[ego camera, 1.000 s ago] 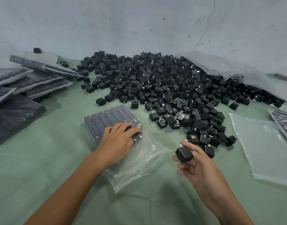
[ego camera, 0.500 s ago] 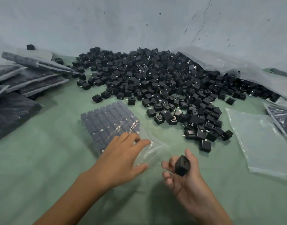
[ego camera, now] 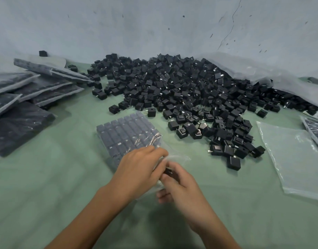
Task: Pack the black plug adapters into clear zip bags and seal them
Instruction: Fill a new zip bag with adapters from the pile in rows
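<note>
A clear zip bag (ego camera: 129, 135) lies on the green surface, filled with neat rows of black plug adapters. My left hand (ego camera: 138, 169) grips the bag's open near end and lifts the plastic. My right hand (ego camera: 179, 187) pinches one black adapter (ego camera: 170, 172) at the bag's mouth, right against the left fingers; most of the adapter is hidden between the hands. A large heap of loose black adapters (ego camera: 181, 90) spreads across the back and right.
Filled bags (ego camera: 37, 87) are stacked at the left. An empty clear bag (ego camera: 294, 155) lies flat at the right, with another filled bag (ego camera: 316, 130) beyond it. A big plastic sheet (ego camera: 262, 69) lies under the heap against the grey wall.
My right hand carried the adapter left to the bag's mouth. My left hand slid from the bag's packed rows back to its open end and took hold of the plastic.
</note>
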`<act>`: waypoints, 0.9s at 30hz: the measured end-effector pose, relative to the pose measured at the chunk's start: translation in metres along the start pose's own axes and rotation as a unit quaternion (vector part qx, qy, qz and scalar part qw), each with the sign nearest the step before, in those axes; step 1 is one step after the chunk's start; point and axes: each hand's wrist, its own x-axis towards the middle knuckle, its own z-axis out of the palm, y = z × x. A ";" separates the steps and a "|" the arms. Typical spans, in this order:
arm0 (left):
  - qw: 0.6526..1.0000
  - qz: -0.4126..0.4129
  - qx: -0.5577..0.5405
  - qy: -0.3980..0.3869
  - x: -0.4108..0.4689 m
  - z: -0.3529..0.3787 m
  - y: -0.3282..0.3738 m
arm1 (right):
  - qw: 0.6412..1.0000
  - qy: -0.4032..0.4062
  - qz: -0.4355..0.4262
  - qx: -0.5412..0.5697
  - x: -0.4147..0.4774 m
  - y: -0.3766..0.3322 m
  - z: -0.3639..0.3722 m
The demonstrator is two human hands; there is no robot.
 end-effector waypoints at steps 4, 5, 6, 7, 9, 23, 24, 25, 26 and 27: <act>0.999 -0.012 -0.038 0.004 0.001 0.000 0.000 | 0.977 0.135 -0.073 -0.145 0.030 0.004 0.017; 0.999 -0.008 -0.042 -0.003 0.002 -0.001 -0.001 | 0.976 0.159 -0.061 -0.135 0.034 0.007 0.022; 0.999 -0.003 -0.046 -0.019 0.004 -0.001 -0.003 | 0.975 0.177 -0.049 -0.125 0.037 0.010 0.026; 0.997 0.003 -0.058 -0.043 0.007 -0.001 -0.007 | 0.973 0.189 -0.048 -0.119 0.039 0.012 0.028; 0.989 -0.003 -0.124 -0.077 0.013 0.001 -0.020 | 0.969 0.197 -0.069 -0.129 0.039 0.019 0.029; 0.992 -0.029 0.062 -0.109 0.050 0.044 -0.070 | 0.960 0.159 -0.060 -0.220 0.043 0.016 0.032; 0.992 -0.026 0.068 -0.106 0.050 0.044 -0.070 | 0.961 0.163 -0.058 -0.216 0.046 0.016 0.033; 0.992 -0.023 0.073 -0.104 0.050 0.044 -0.070 | 0.960 0.164 -0.056 -0.219 0.048 0.017 0.034; 0.992 -0.023 0.075 -0.104 0.049 0.044 -0.070 | 0.959 0.161 -0.056 -0.226 0.049 0.017 0.034; 0.992 -0.023 0.074 -0.103 0.049 0.044 -0.070 | 0.959 0.161 -0.057 -0.227 0.050 0.017 0.034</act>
